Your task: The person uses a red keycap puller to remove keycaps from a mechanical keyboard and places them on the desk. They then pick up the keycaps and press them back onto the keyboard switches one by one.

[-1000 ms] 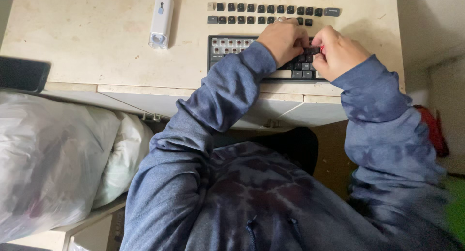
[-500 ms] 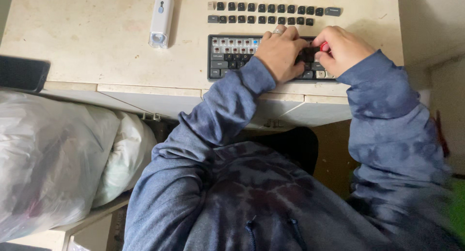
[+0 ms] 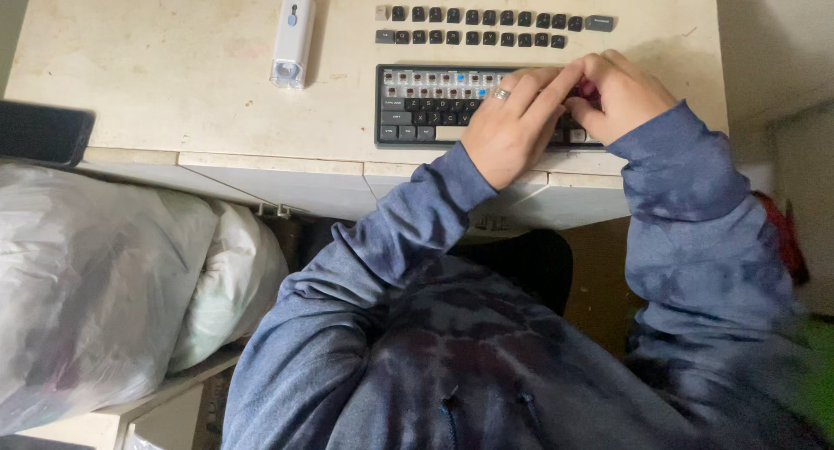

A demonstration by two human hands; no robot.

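Near edge: blue mottled hoodie sleeves [image 3: 695, 207] reaching up over the pale, stained stone tabletop [image 3: 174, 85]. Left hand [image 3: 508, 124] lying flat across the right half of the dark compact keyboard with partly bared switches [image 3: 426, 107], ringed finger spread, fingers open and pressing down, gripping nothing. Right hand [image 3: 621, 94] curled tight at the keyboard's far right corner, grip closed on a small red tool [image 3: 584, 89], only a sliver of it showing.

Best done, by the look of it, with the board pinned firmly by the flat hand, the tool seated squarely over one cap, and the pull straight up, no twisting.

Farther off: two neat rows of loose dark keycaps [image 3: 486, 27]; far left, a white oblong handheld device [image 3: 293, 39].
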